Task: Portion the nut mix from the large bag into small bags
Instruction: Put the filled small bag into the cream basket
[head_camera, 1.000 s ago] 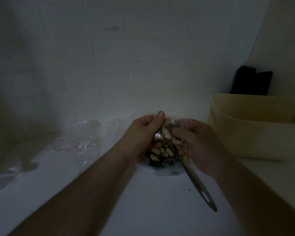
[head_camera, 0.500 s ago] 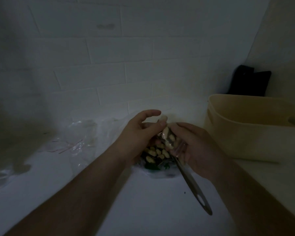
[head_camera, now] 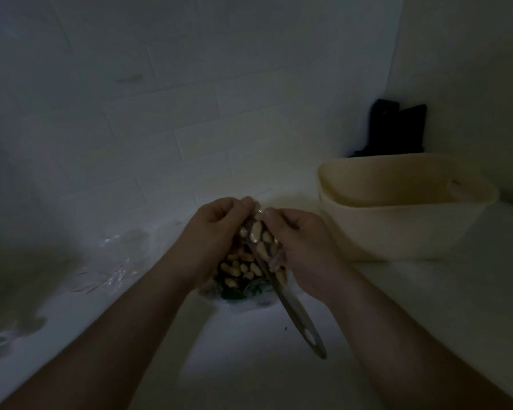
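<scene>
— So, head view first: where are the hands?

— Close together at the middle of the white counter (head_camera: 249, 359). The left hand (head_camera: 216, 229) has its fingers curled and pinches the top of a small clear bag (head_camera: 259, 232) from the left; the right hand (head_camera: 302, 247) pinches the same bag from the right, thumb near the top edge.

— What is in the small bag?

— Pale nuts (head_camera: 256, 233), packed between the two hands. A metal spoon (head_camera: 290, 306) runs from under the right hand down toward the camera, its handle end with a hole over the counter. Whether the right hand also grips it, I cannot tell.

— And the large bag?

— Directly below the hands, resting on the counter: the large bag (head_camera: 237, 279) lies open with more pale nuts and some dark green bits showing. The small bag hangs just above it.

— Anything else in this view?

— Crumpled clear plastic (head_camera: 113, 261) lies to the left by the tiled wall (head_camera: 160, 128). A cream plastic tub (head_camera: 397, 208) stands to the right, well apart from the hands, with a dark object (head_camera: 394, 128) in the corner behind it. The light is dim, so finer detail is lost.
</scene>
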### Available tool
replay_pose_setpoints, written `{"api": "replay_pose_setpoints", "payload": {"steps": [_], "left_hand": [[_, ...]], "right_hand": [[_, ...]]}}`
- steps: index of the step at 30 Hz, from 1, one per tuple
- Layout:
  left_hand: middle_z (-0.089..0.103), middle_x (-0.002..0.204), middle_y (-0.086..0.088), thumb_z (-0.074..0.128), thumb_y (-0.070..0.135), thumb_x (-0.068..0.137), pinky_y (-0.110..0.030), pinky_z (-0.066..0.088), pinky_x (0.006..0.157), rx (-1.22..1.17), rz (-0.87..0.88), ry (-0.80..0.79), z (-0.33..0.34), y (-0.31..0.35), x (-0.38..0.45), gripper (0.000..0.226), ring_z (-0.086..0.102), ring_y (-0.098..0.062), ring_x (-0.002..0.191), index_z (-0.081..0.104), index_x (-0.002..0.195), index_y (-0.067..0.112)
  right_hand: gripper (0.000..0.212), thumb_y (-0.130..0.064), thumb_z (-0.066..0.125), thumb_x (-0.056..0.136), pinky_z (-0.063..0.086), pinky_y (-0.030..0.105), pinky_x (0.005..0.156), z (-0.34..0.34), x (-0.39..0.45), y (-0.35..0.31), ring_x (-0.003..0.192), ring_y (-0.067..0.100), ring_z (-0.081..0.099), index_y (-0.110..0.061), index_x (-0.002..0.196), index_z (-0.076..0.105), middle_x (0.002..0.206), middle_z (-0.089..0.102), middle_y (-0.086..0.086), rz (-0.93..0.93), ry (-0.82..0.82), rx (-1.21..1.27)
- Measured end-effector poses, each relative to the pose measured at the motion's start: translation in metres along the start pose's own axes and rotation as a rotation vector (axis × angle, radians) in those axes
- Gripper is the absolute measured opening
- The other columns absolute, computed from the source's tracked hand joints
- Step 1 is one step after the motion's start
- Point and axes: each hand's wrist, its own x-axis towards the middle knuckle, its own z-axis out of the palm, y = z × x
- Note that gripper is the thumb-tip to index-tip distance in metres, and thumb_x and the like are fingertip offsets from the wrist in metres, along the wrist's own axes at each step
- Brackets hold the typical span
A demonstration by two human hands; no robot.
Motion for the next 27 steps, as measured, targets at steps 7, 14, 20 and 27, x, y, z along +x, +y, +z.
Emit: {"api": "replay_pose_setpoints", "payload": {"steps": [7,14,20,27], "left_hand": [[0.067,0.075,-0.015,0.058,0.030,0.106,-0.033,0.054,0.060,0.144,0.268,0.076,0.024,0.035,0.009,0.038,0.062,-0.023,0.064,0.068,0.088,-0.002],[0.065,0.093,-0.006,0.045,0.060,0.105,-0.035,0.049,0.067,0.036,0.010,0.069,0.078,0.058,0.055,0.053,0.057,-0.019,0.075,0.071,0.111,0.013],[0.062,0.119,-0.013,0.062,0.035,0.098,-0.032,0.047,0.065,0.336,-0.147,-0.091,0.118,0.057,0.090,0.027,0.058,-0.023,0.082,0.060,0.116,0.015],[0.064,0.090,-0.001,0.054,0.012,0.096,-0.023,0.044,0.057,0.610,0.200,-0.054,0.117,0.041,0.068,0.041,0.062,-0.016,0.075,0.052,0.137,0.018]], "right_hand": [[0.016,-0.022,0.066,0.101,0.059,0.045,0.068,-0.023,-0.008,-0.051,0.076,0.039,0.071,-0.012,0.097,0.078,0.089,0.077,0.012,-0.138,-0.005,-0.089],[0.012,-0.012,0.079,0.090,0.056,0.033,0.061,-0.093,-0.001,-0.116,0.068,0.017,0.071,-0.023,0.086,0.081,0.080,0.078,0.006,-0.213,0.143,-0.381],[0.006,-0.011,0.080,0.089,0.050,0.022,0.050,-0.156,0.005,-0.152,0.055,0.008,0.062,-0.017,0.088,0.078,0.072,0.074,0.008,-0.212,0.237,-0.686],[0.010,-0.022,0.082,0.088,0.047,0.009,0.054,-0.181,-0.004,-0.145,0.056,-0.005,0.062,-0.021,0.095,0.076,0.073,0.071,-0.009,-0.098,0.212,-0.965]]}}
